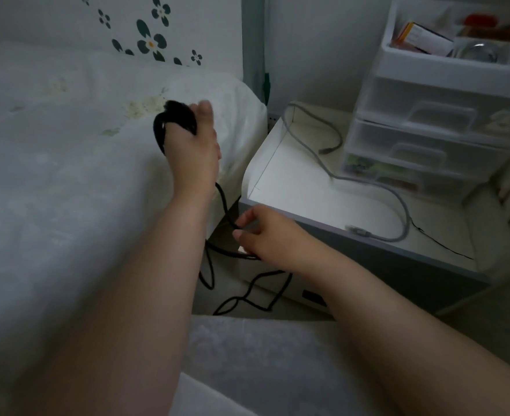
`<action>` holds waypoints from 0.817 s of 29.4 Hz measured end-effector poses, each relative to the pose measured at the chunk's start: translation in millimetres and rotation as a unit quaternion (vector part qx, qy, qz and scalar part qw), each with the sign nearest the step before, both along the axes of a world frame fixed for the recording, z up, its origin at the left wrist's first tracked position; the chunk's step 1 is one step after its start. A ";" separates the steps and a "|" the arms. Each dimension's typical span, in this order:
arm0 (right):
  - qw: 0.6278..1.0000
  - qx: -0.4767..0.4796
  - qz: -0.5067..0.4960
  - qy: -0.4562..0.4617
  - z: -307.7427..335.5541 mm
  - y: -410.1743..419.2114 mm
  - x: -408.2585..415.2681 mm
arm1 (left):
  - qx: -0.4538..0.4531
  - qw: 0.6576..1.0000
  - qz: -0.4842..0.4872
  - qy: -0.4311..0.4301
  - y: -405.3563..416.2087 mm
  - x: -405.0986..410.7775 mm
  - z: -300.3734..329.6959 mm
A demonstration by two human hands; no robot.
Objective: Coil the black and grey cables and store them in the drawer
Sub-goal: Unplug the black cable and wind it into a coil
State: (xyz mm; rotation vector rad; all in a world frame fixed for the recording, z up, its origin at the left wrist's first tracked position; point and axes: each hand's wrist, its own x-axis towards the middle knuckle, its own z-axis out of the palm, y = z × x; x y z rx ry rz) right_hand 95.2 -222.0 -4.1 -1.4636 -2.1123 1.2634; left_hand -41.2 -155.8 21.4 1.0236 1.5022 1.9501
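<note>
While the left hand [192,145], at centre frame over the white bedding [52,151], clutches the wound loops of the black cable [174,121], the right hand [265,232] just below pinches the slack run between thumb and fingertips; the loose tail snakes across the floor at lower centre; the grey cable [398,202] lies uncoiled in the open drawer [308,223] at right, beside the clear plastic organiser [434,115]. Feed each turn with even tension, matching loop size; the coil looks perhaps half done, though dim light blurs it.
</note>
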 end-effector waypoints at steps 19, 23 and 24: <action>0.945 0.305 -0.098 0.060 12.5 43.2 39.2 | -0.190 0.882 -0.347 0.255 -15.7 30.0 -13.0; 0.945 0.296 -0.105 0.095 9.3 45.6 43.7 | -0.191 0.845 -0.416 0.275 -23.2 33.9 -9.9; 0.946 0.290 -0.111 0.088 8.0 47.9 46.1 | -0.191 0.837 -0.428 0.281 -23.4 34.1 -9.3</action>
